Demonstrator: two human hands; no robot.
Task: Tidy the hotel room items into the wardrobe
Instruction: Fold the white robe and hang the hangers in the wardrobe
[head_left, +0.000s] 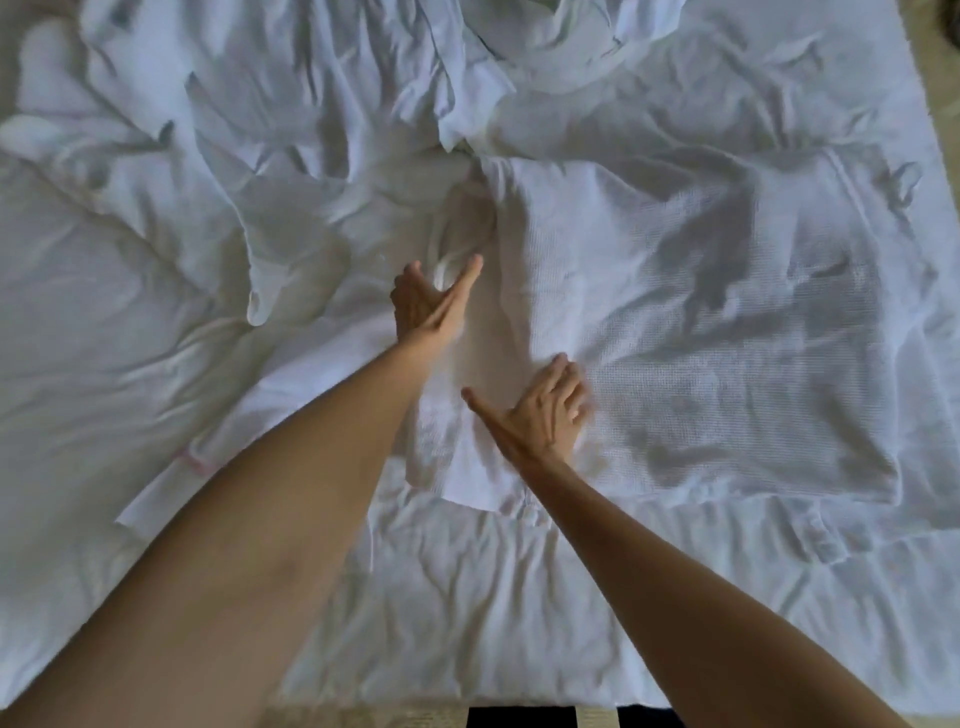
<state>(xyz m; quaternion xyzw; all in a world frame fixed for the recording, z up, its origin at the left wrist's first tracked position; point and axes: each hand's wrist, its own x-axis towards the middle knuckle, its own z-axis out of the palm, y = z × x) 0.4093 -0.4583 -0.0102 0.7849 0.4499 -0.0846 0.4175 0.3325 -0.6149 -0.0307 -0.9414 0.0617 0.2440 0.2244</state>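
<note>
The fingers of the right hand (545, 415) are laid nearly straight and close together on a white waffle-weave garment (675, 322), the thumb held wide apart and pointing toward the other arm; nothing is pinched. The fingers of the left hand (428, 301) are bent over a rumpled fold of the same garment, the thumb stretched up and away; whether the fold is gripped or only pressed cannot be told, as the fingertips are partly hidden. Between the two hands a smoother strip of the garment is seen, and beyond the right fingertips its broad body is spread flat, with a small loop at the far corner. Beyond the left fingers a heap of crumpled white sheets (291, 156) is piled. Under both forearms the white bed cover (467, 597) is stretched, and a flat white strip with a pink mark (192, 460) lies beside the left forearm.
</note>
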